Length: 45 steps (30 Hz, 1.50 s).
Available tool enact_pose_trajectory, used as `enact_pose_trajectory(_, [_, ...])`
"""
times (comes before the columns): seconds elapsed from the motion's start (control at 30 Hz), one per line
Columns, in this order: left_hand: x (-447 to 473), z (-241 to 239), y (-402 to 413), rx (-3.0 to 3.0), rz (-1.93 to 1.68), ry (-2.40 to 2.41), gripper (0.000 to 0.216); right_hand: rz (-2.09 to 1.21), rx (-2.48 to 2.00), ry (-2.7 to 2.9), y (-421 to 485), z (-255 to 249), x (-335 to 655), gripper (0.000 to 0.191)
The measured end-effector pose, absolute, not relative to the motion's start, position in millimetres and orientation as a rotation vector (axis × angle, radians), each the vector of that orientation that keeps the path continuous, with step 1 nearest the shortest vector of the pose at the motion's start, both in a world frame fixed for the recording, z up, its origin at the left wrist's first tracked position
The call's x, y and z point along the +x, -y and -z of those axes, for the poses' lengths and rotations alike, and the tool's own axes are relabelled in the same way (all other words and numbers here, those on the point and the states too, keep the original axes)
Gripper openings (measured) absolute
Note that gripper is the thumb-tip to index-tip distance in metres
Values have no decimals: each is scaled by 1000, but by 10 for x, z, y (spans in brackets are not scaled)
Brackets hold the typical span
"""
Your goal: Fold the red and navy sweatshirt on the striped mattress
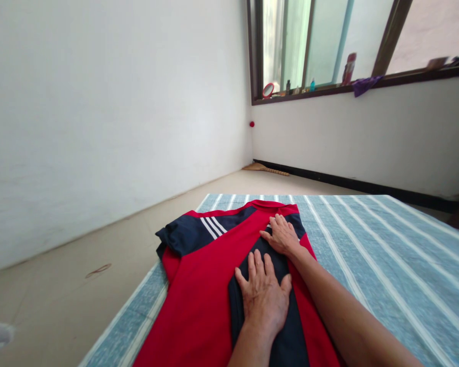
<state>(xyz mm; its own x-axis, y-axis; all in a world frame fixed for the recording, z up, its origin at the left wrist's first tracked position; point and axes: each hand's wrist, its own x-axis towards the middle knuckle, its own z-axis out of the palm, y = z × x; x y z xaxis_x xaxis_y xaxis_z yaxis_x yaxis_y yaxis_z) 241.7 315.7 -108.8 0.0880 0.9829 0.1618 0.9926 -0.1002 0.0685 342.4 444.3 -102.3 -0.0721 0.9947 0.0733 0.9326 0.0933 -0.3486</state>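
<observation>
A red and navy sports shirt (pixel 202 275) with white shoulder stripes lies spread on a mattress covered in a blue-and-white striped sheet (pixel 386 255). One navy sleeve is folded in over the red body. My left hand (pixel 263 295) lies flat, palm down, on that folded navy part. My right hand (pixel 282 235) presses flat further up, near the shirt's shoulder and collar. Both hands have their fingers spread and grip nothing.
The mattress lies on a beige floor (pixel 110 255) beside a white wall. A broom (pixel 265 168) lies by the far wall. Bottles, a small red mirror (pixel 268 90) and a purple cloth (pixel 365 84) sit on the window sill.
</observation>
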Motion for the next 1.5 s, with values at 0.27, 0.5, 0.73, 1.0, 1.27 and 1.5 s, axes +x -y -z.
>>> enact_pose_trajectory(0.27, [2413, 1099, -3150, -2266, 276, 2062, 65, -318, -1923, 2079, -4442, 1019, 3422, 72])
enact_pose_trajectory(0.5, [2419, 1083, -3149, -2270, 270, 2063, 64, -328, -1923, 2079, -4437, 1017, 3424, 72])
enact_pose_trajectory(0.73, [2426, 1062, -3149, -2272, 242, 2060, 64, -326, -1927, 2077, -4428, 1002, 3419, 71])
enact_pose_trajectory(1.0, [2410, 1075, -3145, -2272, 265, 2064, 64, -324, -1926, 2081, -4428, 1004, 3417, 72])
enact_pose_trajectory(1.27, [2413, 1057, -3145, -2281, 255, 2070, 64, -325, -1930, 2083, -4439, 1009, 3420, 72])
enact_pose_trajectory(1.5, [2411, 1064, -3145, -2270, 248, 2062, 64, -319, -1928, 2083, -4438, 1010, 3420, 71])
